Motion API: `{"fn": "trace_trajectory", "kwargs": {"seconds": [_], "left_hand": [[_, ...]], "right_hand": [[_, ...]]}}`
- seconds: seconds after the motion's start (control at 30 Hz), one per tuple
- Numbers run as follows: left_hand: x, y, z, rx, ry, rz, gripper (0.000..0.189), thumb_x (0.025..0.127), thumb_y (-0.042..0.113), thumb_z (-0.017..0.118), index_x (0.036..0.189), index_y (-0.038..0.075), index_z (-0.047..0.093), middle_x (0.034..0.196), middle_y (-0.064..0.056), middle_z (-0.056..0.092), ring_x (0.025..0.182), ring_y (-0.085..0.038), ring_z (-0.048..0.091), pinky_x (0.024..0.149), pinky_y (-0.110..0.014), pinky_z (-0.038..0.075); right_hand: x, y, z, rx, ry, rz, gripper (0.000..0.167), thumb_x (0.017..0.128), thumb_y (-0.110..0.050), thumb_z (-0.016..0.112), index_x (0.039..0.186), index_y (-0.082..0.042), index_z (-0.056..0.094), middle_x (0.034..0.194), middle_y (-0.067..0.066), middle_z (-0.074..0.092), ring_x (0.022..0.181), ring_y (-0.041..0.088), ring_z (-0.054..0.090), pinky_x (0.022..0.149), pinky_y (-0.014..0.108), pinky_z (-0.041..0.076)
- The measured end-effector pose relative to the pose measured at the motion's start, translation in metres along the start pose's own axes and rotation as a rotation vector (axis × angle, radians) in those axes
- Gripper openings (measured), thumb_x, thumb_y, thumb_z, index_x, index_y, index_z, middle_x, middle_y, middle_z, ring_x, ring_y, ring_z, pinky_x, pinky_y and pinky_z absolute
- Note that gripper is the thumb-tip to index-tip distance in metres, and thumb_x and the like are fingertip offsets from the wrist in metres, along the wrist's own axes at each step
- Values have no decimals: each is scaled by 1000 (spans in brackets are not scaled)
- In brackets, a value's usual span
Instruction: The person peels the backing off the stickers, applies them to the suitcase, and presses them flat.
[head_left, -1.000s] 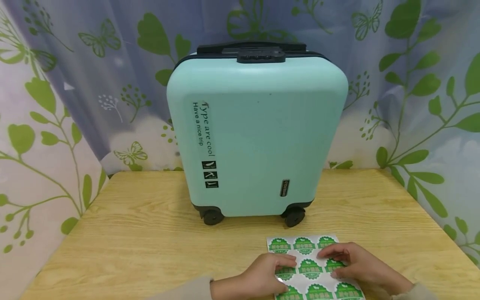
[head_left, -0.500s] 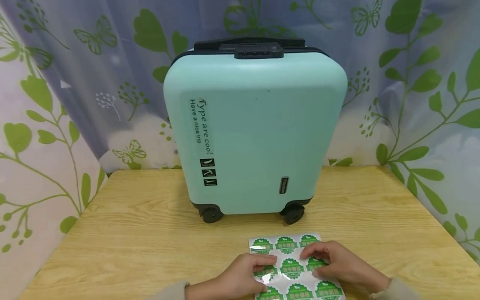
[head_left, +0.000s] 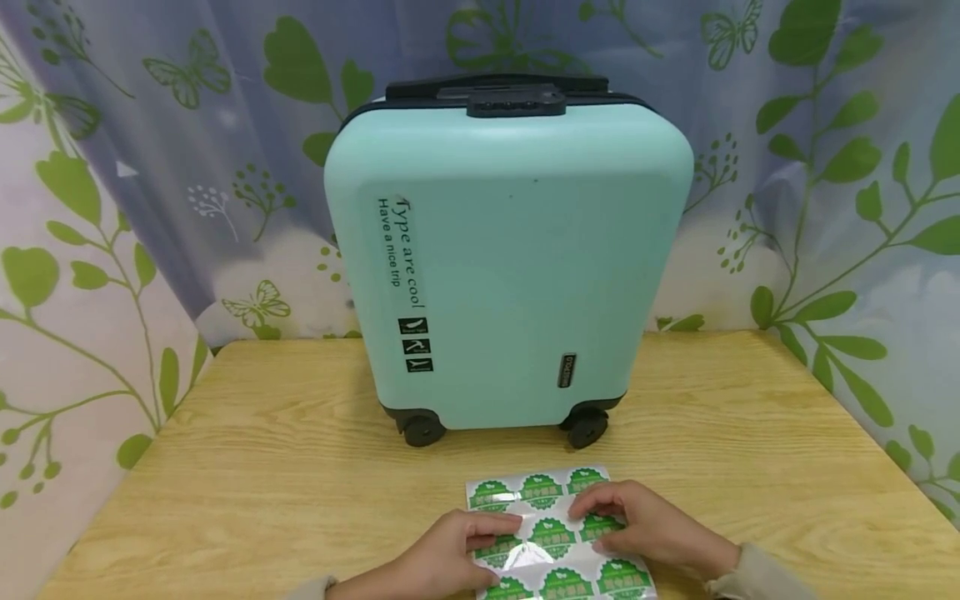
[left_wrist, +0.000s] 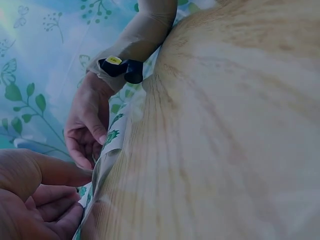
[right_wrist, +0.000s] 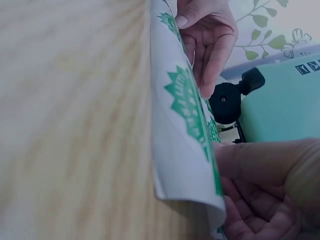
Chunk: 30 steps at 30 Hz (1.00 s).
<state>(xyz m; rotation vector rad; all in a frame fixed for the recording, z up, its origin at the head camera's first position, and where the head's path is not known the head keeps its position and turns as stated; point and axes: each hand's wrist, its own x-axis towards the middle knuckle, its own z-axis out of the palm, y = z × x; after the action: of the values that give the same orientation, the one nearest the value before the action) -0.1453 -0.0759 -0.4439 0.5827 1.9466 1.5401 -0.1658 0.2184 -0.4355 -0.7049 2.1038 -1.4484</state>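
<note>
A white sheet of round green stickers (head_left: pixel 551 537) lies on the table in front of the suitcase, with a shiny glare across its middle. My left hand (head_left: pixel 442 560) rests on its left side, thumb and fingers spread apart with the tips on the stickers. On the opposite side, my right hand (head_left: pixel 652 529) touches the sheet in a similar way, fingers loosely bent. The right wrist view shows the near edge of the sheet (right_wrist: pixel 175 125) curling up slightly beside the right thumb (right_wrist: pixel 265 162). Part of the sheet is hidden under both hands.
A mint-green suitcase (head_left: pixel 517 275) stands upright on black wheels (head_left: pixel 425 430) behind the sheet, with a combination lock (head_left: pixel 516 103) on top. The wood-grain table (head_left: pixel 247 467) extends to both sides. A leaf-patterned curtain (head_left: pixel 817 167) hangs behind it.
Both hands and the sticker sheet have slid left across the table, from below the suitcase's right side to nearer its middle. The suitcase has stayed in place.
</note>
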Motion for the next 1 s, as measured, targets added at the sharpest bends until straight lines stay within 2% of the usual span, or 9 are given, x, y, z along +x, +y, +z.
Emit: {"fn": "trace_trajectory", "kwargs": {"seconds": [0.13,0.3,0.5,0.7,1.0], "left_hand": [[-6,-2,-5,-48,-8,-17,52,79,-9,65,129,4,57,136,-8,53,130,-27,42,101,-36,41],[-10,-3,-9,-57,-3,-18,51,79,-8,65,128,3,57,136,-9,53,129,-27,43,102,-40,40],[-12,-3,-12,-84,1,-23,49,79,-8,65,127,2,58,135,-11,54,129,-29,43,103,-41,38],[-14,-1,-15,-138,-1,-49,50,78,-8,65,126,3,59,135,-12,53,128,-36,43,97,-38,45],[-19,1,-26,-150,23,-22,43,79,-10,66,121,-1,62,129,-14,57,123,-26,49,95,-32,47]], "right_hand": [[5,-2,5,-28,-9,-21,27,80,1,68,107,-4,66,117,13,60,109,1,52,90,15,43],[8,-4,9,-66,-9,-26,26,81,1,67,106,-7,66,116,11,60,109,4,53,90,16,44],[9,-5,10,-61,-9,-28,26,82,0,68,107,-7,66,116,11,60,110,6,54,91,18,44],[9,-7,10,-91,-2,-16,26,82,-1,68,106,-9,67,117,8,60,112,10,53,92,18,44],[7,-8,13,-127,6,-48,26,80,-1,69,105,-9,67,114,7,62,109,11,55,91,22,46]]}}
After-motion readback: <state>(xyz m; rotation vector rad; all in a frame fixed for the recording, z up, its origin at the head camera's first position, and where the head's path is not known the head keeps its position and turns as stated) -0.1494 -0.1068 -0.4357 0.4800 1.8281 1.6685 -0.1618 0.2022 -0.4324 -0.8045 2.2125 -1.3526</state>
